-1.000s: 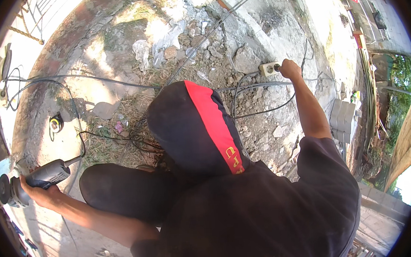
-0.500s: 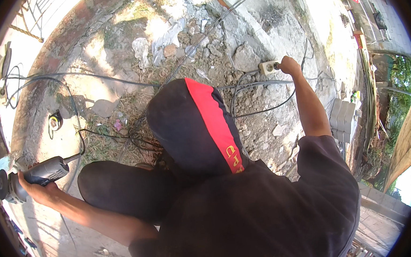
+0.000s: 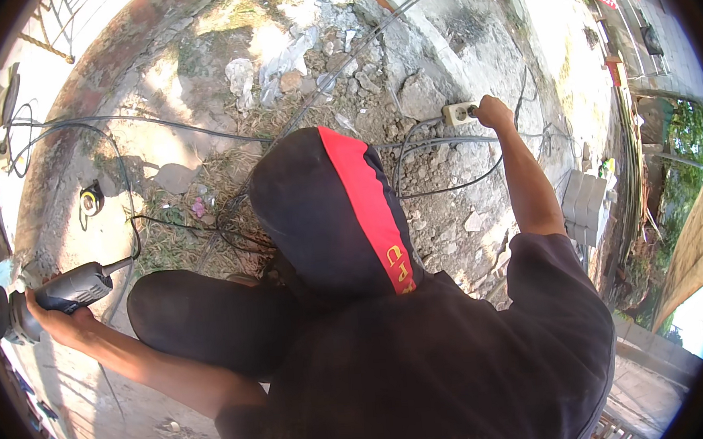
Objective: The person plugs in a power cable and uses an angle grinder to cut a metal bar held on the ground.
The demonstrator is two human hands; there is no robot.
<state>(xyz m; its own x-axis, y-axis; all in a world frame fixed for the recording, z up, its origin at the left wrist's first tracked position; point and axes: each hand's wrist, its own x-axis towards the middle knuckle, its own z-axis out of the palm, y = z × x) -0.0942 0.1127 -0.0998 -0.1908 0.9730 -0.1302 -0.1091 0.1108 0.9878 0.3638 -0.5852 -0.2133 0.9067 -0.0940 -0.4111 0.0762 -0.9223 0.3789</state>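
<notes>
My left hand [image 3: 65, 321] grips a black angle grinder [image 3: 77, 288] by its body at the far left, its disc toward the left and a cord running from its rear. At the upper right, my right hand [image 3: 495, 114] has its fingers closed on a small black plug [image 3: 471, 111] at a whitish power socket block [image 3: 455, 115]; whether the plug is fully in cannot be seen. Black cables [image 3: 443, 188] loop around the block over rubble. A yellow-and-black tape measure [image 3: 90, 202] lies on the ground above the grinder.
My bent legs in dark trousers, one with a red stripe, fill the middle. Broken concrete [image 3: 423, 94], pale plastic scraps [image 3: 242, 81], dry grass and thin rods [image 3: 373, 40] lie ahead. Grey blocks [image 3: 583, 209] are stacked at the right, near a wooden board [image 3: 680, 260].
The view and my legs have shifted slightly. My left hand and the grinder appear a little higher and further left; my right hand stays at the socket block, slightly higher than at first.
</notes>
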